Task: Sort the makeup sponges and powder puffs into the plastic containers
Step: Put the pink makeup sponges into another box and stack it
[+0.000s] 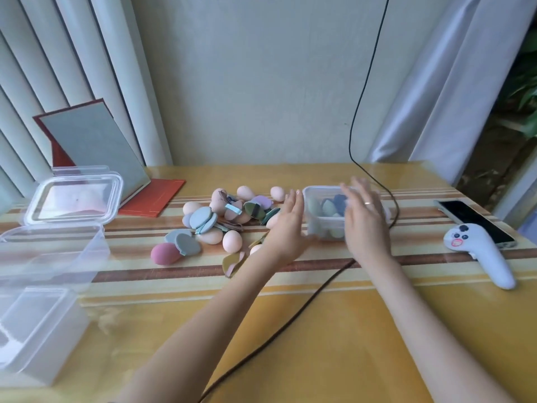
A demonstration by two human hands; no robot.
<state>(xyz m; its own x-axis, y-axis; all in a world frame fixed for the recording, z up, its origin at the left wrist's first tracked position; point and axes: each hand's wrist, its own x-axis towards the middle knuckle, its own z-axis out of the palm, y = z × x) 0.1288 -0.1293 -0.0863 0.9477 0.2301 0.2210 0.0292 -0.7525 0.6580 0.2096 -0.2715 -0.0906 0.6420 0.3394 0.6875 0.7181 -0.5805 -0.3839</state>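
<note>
From the head camera, the person is reaching forward with both arms toward a small clear container (325, 225) that is already holding green and blue sponges. The left hand (286, 228) is hovering at the container's left wall with fingers straight and spread, gripping nothing; whether it is actually touching the plastic cannot be told. The right hand (364, 219) is passing over the container's right side, also flat and spread, blurred, and holding nothing visible. The two hands are bracketing the box, probably to steady or shift it.

Just left of the left hand, the unsorted pile (226, 219) is lying loose on the striped table (348, 330): peach egg-shaped sponges, flat grey-blue puffs, and a dark pink sponge (165, 254) at its near-left edge. Far left of both hands, larger clear containers (49, 257) are standing open, with a lidded box (75, 196) behind them, so they seem to be waiting for the remaining kinds.

A black cable (290, 324) is running under the right forearm and round behind the small container, so sliding the box could snag it. Right of the right hand, a white controller (482, 251) and a phone (473, 222) are lying well apart. The near table between the arms is offering open room.
</note>
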